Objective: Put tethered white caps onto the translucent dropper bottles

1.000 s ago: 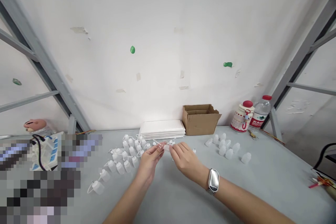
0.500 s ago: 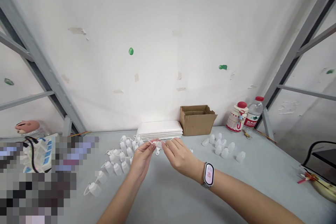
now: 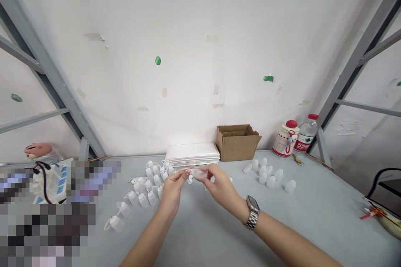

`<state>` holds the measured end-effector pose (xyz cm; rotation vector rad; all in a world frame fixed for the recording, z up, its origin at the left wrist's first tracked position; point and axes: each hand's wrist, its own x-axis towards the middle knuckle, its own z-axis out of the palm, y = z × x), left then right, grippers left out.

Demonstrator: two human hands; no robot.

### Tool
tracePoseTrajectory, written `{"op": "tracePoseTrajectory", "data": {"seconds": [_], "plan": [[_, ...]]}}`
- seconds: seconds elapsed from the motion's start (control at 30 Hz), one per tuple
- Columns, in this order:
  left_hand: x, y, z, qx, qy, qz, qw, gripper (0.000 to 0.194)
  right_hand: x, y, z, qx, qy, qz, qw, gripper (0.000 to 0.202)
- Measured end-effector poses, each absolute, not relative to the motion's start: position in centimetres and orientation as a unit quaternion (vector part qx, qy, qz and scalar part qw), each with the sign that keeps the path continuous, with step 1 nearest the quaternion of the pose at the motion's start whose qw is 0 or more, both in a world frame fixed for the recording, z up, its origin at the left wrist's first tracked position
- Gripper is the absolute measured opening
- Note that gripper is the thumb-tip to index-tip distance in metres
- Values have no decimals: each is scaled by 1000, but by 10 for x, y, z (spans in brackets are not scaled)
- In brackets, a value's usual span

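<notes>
Both my hands meet above the grey table (image 3: 203,233) over a small translucent white plastic bottle (image 3: 198,172). My right hand (image 3: 219,185), with a metal watch on its wrist, pinches the bottle from the right. My left hand (image 3: 171,190) pinches the cap end at its left. Left of my hands lies a cluster of several small white bottles with looped caps (image 3: 147,187). To the right stands a group of several capless white bottles (image 3: 269,173).
A stack of white sheets (image 3: 192,154) and an open cardboard box (image 3: 237,142) sit against the wall. A red-capped jar (image 3: 285,138) and water bottle (image 3: 305,133) stand at the right. A power strip with a black cable (image 3: 50,177) lies left; grey shelf struts flank both sides.
My hands have lifted the small bottle slightly and my right wrist has turned, so the watch face now points away. The camera view shifted a little.
</notes>
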<state>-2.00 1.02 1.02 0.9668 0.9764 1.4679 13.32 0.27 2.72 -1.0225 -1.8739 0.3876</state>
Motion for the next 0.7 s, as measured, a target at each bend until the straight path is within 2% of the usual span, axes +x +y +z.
{"op": "tracePoseTrajectory", "data": {"seconds": [0.1, 0.2, 0.3, 0.4, 0.6, 0.7], "plan": [[-13, 6, 10, 425, 453, 579, 528, 28, 137, 4, 13, -450, -639, 416, 465, 20], [-7, 4, 5, 408, 459, 561, 555, 31, 140, 3, 0, -431, -593, 499, 463, 27], [-4, 4, -1, 373, 434, 554, 604, 35, 143, 0, -10, -448, -612, 440, 480, 26], [-3, 4, -3, 354, 418, 547, 632, 33, 144, -5, -19, -482, -656, 313, 490, 21], [-3, 4, -5, 349, 419, 555, 628, 28, 144, -11, -32, -418, -739, 114, 516, 18], [-3, 4, -5, 393, 418, 560, 598, 22, 145, -13, -30, -406, -740, 101, 526, 17]]}}
